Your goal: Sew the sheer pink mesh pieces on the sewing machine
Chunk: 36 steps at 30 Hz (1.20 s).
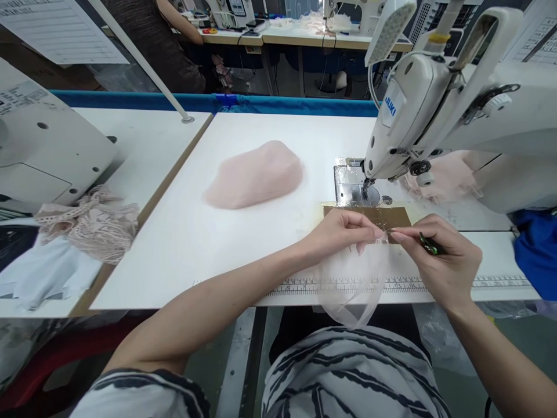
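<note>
Fingers (368, 234), ours: closed on sheer fabric (354, 281), front of table (174, 244).
Left hand (337, 235) pinches it; right hand (450, 258) curls round a green tool (429, 244); we judge a slipping tool could snag the thin cloth.

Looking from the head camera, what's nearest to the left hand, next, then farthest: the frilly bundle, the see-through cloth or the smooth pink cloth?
1. See-through cloth: pinched in the left hand.
2. Smooth pink cloth: off to its left, on the white table.
3. Frilly bundle: far left.
</note>
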### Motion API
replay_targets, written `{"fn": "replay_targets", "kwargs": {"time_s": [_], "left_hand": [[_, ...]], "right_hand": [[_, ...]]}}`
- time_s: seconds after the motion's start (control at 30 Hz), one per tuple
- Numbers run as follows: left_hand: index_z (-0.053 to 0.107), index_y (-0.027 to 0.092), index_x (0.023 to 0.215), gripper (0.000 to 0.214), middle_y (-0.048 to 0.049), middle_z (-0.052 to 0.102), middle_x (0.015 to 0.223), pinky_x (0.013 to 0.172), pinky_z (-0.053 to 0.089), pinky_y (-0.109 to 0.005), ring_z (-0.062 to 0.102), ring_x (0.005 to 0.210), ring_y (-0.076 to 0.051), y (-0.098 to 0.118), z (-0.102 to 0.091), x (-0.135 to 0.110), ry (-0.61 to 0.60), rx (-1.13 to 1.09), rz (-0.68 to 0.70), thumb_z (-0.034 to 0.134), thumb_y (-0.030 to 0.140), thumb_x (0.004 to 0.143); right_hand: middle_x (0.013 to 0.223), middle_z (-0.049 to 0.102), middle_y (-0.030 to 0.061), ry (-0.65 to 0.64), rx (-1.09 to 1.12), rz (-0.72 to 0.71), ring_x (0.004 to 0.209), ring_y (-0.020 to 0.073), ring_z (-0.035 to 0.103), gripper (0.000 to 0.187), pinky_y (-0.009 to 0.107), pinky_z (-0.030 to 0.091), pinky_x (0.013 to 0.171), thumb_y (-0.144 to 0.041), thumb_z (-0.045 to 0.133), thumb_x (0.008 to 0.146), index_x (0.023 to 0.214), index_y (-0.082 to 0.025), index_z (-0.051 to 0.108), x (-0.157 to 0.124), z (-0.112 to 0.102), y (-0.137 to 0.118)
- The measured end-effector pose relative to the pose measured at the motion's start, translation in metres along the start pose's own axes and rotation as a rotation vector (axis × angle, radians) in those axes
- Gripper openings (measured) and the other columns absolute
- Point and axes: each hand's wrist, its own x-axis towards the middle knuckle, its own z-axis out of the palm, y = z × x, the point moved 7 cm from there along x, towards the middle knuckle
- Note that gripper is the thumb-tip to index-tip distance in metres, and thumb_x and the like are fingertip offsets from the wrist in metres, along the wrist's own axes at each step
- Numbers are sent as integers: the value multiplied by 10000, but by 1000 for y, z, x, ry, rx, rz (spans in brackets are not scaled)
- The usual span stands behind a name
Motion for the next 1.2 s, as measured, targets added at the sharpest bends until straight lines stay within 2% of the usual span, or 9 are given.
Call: {"fn": "replay_targets", "kwargs": {"time_s": [0.13, 0.27, 0.37, 0.43, 0.57, 0.7, 0.97, 1.1, 1.2], "left_hand": [[730, 169, 749, 189, 40, 620, 625, 809, 461, -264, 553, 647, -72, -1, 0, 1, 1, -17, 0, 738, 336, 838], [731, 171, 748, 165, 42, 614, 619, 785, 452, -258, 540, 631, -70, -2, -1, 0, 9, -10, 1, 742, 315, 828], [741, 175, 763, 122, 52, 594, 592, 765, 444, -253, 516, 606, -66, -1, -1, 0, 4, -11, -1, 745, 284, 817], [742, 176, 761, 121, 55, 588, 584, 766, 445, -253, 510, 601, -64, 0, 0, 0, -3, -15, 4, 748, 283, 816], [739, 177, 760, 169, 56, 581, 569, 795, 451, -264, 531, 620, -69, 0, 0, 1, -5, -13, 14, 762, 336, 813], [740, 174, 783, 209, 48, 584, 580, 754, 442, -255, 534, 625, -71, 0, 0, 0, -16, -6, 22, 753, 379, 825], [745, 172, 820, 247, 44, 557, 595, 608, 364, -237, 458, 572, -70, -1, 3, 1, -78, 17, 31, 787, 412, 781], [748, 179, 828, 239, 20, 612, 679, 633, 393, -245, 484, 611, -79, -2, 4, 0, -111, 37, 19, 783, 409, 776], [744, 178, 840, 201, -6, 663, 777, 716, 439, -263, 552, 707, -98, -1, 8, -1, -178, 58, -6, 771, 372, 794]], "right_hand": [[734, 642, -6, -83, 3, -19, 623, 147, 547, 226, 310, 415, 521, -89, 732, 819, 923, -289, 730, -3, 1, -2], [771, 646, 12, -77, 5, 43, 657, 162, 559, 170, 322, 437, 547, -137, 732, 833, 918, -284, 719, -5, -1, 4], [839, 644, 22, -91, 5, 100, 675, 158, 553, 240, 313, 437, 537, -175, 770, 808, 1014, -288, 724, -5, 2, 9], [839, 640, 21, -86, 4, 115, 680, 155, 556, 243, 310, 440, 540, -173, 776, 802, 1013, -287, 730, -5, 4, 10], [786, 650, 13, -43, -17, 70, 707, 164, 592, 151, 323, 474, 595, -143, 736, 832, 906, -275, 732, -1, 5, 8], [781, 634, 8, -87, -62, 27, 684, 155, 586, 105, 315, 468, 582, -153, 699, 865, 896, -253, 699, 0, 7, 8], [820, 597, 11, -160, -128, -67, 722, 157, 581, 168, 309, 464, 598, -97, 633, 891, 937, -258, 636, 3, 12, 4], [850, 604, 15, -78, -275, -147, 735, 168, 595, 277, 309, 463, 595, -30, 585, 868, 970, -285, 622, 4, 6, 3], [835, 600, 12, 26, -350, -164, 705, 165, 575, 273, 305, 431, 575, -28, 607, 834, 930, -282, 631, 7, -4, 7]]}}
